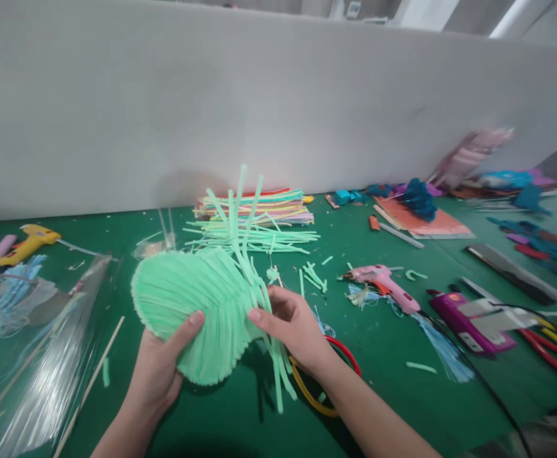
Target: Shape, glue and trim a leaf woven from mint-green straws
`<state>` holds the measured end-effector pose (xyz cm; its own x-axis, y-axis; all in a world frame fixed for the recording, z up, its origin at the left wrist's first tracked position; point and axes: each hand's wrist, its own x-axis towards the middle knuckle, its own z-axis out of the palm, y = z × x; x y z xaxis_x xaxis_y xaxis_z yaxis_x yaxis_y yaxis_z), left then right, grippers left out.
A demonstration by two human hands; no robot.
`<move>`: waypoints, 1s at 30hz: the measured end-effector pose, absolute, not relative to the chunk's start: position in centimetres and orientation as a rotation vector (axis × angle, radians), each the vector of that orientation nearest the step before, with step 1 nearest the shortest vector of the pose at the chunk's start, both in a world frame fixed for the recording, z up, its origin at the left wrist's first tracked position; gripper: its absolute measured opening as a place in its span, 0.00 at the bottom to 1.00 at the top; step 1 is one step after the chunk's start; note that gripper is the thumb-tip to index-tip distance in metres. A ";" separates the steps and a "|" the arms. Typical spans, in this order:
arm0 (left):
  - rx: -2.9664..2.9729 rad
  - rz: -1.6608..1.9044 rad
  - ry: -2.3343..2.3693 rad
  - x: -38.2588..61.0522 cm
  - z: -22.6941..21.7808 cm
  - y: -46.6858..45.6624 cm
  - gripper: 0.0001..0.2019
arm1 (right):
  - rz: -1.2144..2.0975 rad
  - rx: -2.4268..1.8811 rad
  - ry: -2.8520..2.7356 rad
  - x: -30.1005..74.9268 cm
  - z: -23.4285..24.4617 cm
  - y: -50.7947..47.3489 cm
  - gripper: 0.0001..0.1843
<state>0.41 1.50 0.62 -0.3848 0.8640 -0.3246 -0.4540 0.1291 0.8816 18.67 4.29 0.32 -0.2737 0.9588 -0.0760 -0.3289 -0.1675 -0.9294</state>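
Note:
A mint-green leaf made of pipe cleaners (pixel 197 305) is held up above the table, its ribbed rows fanning from a central line. My left hand (pixel 163 362) grips its lower left part, with the thumb on top and the other fingers hidden underneath. At the right end, my right hand (pixel 292 324) pinches the loose pipe cleaners (pixel 254 273) that stick out past the leaf, up and down. Behind the leaf lie a pile of mint-green pipe cleaners (pixel 278 238) and a bundle of multicoloured ones (pixel 268 203).
A pink glue gun (pixel 383 283) lies right of my hands, near a purple power strip (pixel 473 324) with a black cord. To the left are a yellow glue gun (pixel 30 242) and clear plastic wrap (pixel 63 356). A grey partition (pixel 259 102) closes off the back of the green table (pixel 378 407).

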 end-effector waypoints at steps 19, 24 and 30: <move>0.460 1.398 1.322 -0.2 0.2 1.8 0.37 | 1.562 -0.950 -0.824 18.8 0.2 4.7 0.16; 0.485 1.372 1.346 -0.1 0.0 1.7 0.39 | 1.612 -1.036 -0.803 18.9 0.5 4.6 0.16; 0.506 1.372 1.351 0.0 0.0 1.9 0.40 | 1.627 -1.035 -0.724 18.7 0.3 4.7 0.17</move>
